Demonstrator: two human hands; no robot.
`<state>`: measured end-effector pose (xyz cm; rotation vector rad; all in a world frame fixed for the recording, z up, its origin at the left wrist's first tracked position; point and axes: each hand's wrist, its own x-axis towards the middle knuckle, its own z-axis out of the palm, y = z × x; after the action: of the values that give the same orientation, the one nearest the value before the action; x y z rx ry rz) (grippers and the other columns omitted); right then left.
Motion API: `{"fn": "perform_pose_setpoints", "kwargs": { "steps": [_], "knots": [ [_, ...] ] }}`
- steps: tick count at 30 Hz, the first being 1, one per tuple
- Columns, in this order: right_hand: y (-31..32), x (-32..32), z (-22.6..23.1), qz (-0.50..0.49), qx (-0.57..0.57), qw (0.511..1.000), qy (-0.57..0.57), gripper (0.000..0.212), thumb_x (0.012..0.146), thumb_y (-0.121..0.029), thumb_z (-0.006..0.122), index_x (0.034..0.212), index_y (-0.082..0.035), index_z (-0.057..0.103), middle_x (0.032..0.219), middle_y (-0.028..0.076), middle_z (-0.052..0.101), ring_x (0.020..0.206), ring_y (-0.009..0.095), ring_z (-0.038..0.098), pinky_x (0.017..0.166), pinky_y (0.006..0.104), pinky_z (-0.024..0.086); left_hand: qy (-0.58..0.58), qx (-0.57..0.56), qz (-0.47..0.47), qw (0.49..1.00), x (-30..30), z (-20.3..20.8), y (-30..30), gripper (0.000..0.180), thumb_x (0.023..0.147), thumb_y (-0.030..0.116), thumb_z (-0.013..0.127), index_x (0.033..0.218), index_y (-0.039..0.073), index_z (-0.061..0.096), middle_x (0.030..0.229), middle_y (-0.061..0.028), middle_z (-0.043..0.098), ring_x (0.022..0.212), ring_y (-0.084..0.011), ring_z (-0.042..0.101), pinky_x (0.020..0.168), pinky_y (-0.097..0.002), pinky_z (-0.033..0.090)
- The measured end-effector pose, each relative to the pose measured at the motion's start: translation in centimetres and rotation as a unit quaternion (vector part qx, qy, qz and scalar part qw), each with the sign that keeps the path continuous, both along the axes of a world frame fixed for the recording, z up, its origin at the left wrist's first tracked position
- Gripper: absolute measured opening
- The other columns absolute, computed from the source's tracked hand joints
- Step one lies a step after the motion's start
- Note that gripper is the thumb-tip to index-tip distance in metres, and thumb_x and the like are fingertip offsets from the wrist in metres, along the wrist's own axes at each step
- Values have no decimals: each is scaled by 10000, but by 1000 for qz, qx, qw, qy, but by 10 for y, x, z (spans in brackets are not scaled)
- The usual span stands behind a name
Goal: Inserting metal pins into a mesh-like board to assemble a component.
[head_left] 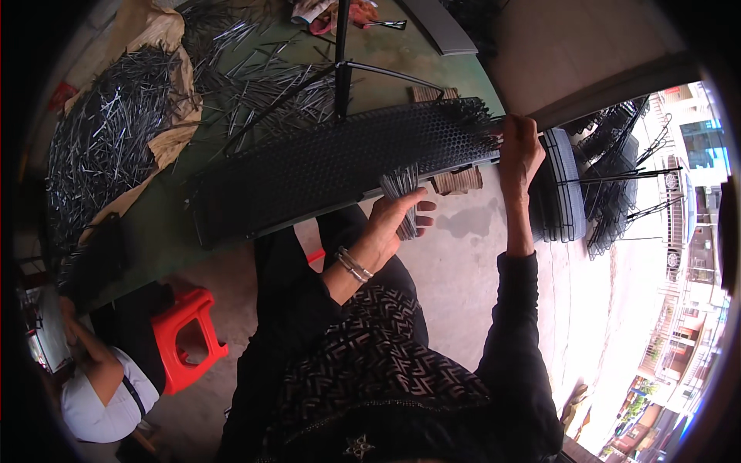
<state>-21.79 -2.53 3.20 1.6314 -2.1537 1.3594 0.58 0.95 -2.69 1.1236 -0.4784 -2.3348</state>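
A bundle of thin grey rods point(401, 184) sits in my left hand point(384, 221), the thumb across it and the other fingers curled behind. Just beyond, a long black panel with a honeycomb of small holes point(332, 158) lies along the near edge of the table. Dark thin pieces stick out at its right end. There my right hand point(522, 147) is closed, fingertips pressed together at the panel's end. Whatever is between those fingers is too small to make out.
On the green table point(174, 235), a torn brown paper sack point(181, 85) holds a heap of black rods point(116, 131), with more rods point(270, 85) scattered beside it. A black stand point(342, 77) rises behind the panel. Meshed black racks point(563, 185) stand right; a red stool point(185, 339) and co-worker point(108, 393) are lower left.
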Motion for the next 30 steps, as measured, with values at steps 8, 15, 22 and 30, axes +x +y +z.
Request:
{"fn": "perform_pose_setpoints", "kwargs": {
  "steps": [8, 15, 22, 30],
  "knots": [
    [-14, -16, -27, 1, -25, 996, 90, 114, 964, -166, 568, 973, -57, 601, 752, 78, 697, 695, 213, 686, 662, 318, 506, 26, 13, 4, 1000, 0, 0, 1, 246, 916, 251, 656, 1071, 61, 630, 967, -157, 706, 751, -217, 693, 607, -318, 579],
    [-11, -16, -21, 31, -3, 998, 62, 113, 963, -166, 574, 972, -56, 601, 747, 61, 711, 681, 168, 686, 655, 294, 508, 54, 27, 9, 998, 0, -2, 1, 302, 928, 259, 641, 1120, 30, 593, 970, -183, 699, 788, -258, 704, 666, -359, 598],
    [-9, -20, -23, 45, 1, 997, 65, 119, 966, -170, 574, 992, -57, 598, 751, 57, 713, 680, 165, 692, 645, 289, 511, 73, 30, 12, 997, 1, -3, 1, 315, 938, 258, 625, 1132, 14, 577, 980, -196, 693, 808, -271, 705, 683, -379, 604],
    [-8, -21, -21, 55, 8, 996, 66, 105, 963, -152, 580, 991, -52, 597, 756, 63, 708, 698, 163, 700, 647, 283, 516, 77, 35, 11, 996, 1, -3, 2, 304, 945, 245, 612, 1137, 13, 571, 993, -198, 685, 827, -285, 703, 707, -398, 609]
  ]
}}
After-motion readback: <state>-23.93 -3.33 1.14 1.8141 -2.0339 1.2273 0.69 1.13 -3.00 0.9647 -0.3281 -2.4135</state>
